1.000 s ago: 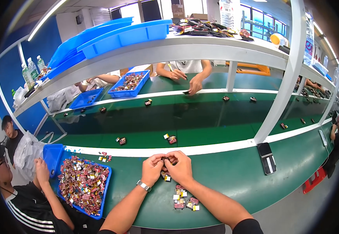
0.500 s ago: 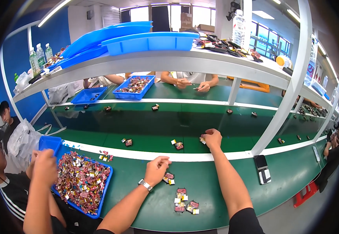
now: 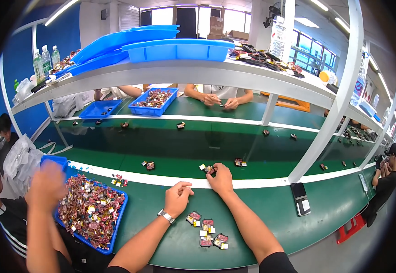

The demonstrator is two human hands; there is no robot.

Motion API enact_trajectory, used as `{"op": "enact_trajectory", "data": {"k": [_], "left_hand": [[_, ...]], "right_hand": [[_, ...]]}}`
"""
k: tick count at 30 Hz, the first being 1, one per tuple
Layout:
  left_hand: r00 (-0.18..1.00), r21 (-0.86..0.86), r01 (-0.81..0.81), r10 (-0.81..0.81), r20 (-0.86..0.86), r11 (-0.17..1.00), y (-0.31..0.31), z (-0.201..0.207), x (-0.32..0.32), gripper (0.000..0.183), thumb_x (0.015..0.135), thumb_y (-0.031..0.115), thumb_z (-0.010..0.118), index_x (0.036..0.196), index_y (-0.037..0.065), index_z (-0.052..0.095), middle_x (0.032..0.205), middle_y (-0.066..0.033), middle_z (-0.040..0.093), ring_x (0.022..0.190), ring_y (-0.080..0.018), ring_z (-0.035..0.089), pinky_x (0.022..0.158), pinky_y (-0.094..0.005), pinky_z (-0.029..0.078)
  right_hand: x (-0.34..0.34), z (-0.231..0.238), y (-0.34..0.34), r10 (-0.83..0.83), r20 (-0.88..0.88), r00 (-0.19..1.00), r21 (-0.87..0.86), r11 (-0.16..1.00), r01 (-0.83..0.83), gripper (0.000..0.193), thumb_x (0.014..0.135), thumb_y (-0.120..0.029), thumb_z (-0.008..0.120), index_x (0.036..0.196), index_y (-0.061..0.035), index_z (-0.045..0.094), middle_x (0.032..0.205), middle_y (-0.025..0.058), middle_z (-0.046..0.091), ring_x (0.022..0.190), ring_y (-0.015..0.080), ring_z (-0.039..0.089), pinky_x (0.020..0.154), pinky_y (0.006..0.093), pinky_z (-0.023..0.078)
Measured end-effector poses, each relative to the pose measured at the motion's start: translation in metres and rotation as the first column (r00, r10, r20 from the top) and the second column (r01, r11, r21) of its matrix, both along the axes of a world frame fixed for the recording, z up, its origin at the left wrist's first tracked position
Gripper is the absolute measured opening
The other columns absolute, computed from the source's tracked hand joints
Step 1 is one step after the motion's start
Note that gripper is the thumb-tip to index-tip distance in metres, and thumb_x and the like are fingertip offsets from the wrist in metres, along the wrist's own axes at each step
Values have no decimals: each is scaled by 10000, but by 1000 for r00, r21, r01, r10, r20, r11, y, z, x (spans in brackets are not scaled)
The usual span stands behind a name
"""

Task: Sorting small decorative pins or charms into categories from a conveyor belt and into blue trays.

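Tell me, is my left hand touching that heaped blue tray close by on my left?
Apart: the head view shows green tabletop between the left hand and the heaped blue tray.

Wall (image 3: 66, 36): painted blue at the left.
Windows (image 3: 316, 50): set along the back right, brightly lit.
Lamps (image 3: 62, 11): mounted overhead, lit.
Shelf (image 3: 180, 72): carried on white posts (image 3: 328, 113) above the green bench (image 3: 271, 202).
Red stool (image 3: 355, 224): placed on the grey floor (image 3: 325, 245).
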State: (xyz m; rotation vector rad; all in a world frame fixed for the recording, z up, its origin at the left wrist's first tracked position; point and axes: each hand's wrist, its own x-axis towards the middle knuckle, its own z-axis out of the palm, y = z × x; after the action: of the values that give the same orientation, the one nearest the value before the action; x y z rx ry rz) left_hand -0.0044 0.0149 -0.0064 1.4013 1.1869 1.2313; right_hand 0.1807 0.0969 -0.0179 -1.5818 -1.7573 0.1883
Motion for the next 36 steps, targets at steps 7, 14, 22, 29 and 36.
{"op": "enact_trajectory", "data": {"k": [7, 14, 22, 29, 36], "left_hand": [[989, -51, 60, -52, 136, 997, 11, -7, -4, 285, 987, 204, 499, 1125, -6, 633, 839, -51, 656, 613, -72, 514, 575, -212, 441], [927, -172, 368, -346, 147, 914, 0, 11, -19, 314, 937, 96, 571, 1216, -48, 594, 1000, -64, 681, 754, -83, 612, 654, -220, 503], [925, -197, 302, -237, 298, 933, 4, 4, -14, 280, 946, 97, 542, 1182, -54, 559, 1071, -134, 656, 915, -197, 671, 757, -315, 593], [887, -116, 424, -386, 254, 898, 2, 8, -8, 398, 934, 3, 559, 1326, -16, 497, 1130, -122, 651, 975, -153, 634, 863, -297, 550], [852, -203, 411, -296, 431, 889, 1, 6, -17, 367, 933, -10, 549, 1297, -5, 502, 1187, -130, 620, 1051, -188, 630, 902, -333, 563]], "right_hand": [[25, 46, -63, 488, -196, 851, -68, 859, -508, 418, 752, -155, 743, 1130, -47, 603, 1063, 115, 673, 1016, 253, 608, 868, 360, 503], [10, 51, -94, 566, -232, 791, -15, 811, -584, 448, 789, -54, 675, 1228, -87, 589, 1214, 101, 598, 1047, 268, 586, 898, 345, 495], [-18, 37, -109, 344, -80, 935, 175, 929, -327, 215, 825, -120, 688, 1017, -40, 635, 975, 98, 581, 875, 279, 594, 751, 373, 513], [-7, 32, -102, 329, 12, 944, 303, 899, -317, 145, 806, -81, 658, 949, -62, 648, 897, 75, 604, 834, 268, 616, 720, 373, 528], [-18, 42, -108, 332, 42, 942, 323, 888, -327, 172, 784, -92, 704, 954, -84, 674, 932, 41, 624, 845, 213, 638, 656, 333, 546]]}}
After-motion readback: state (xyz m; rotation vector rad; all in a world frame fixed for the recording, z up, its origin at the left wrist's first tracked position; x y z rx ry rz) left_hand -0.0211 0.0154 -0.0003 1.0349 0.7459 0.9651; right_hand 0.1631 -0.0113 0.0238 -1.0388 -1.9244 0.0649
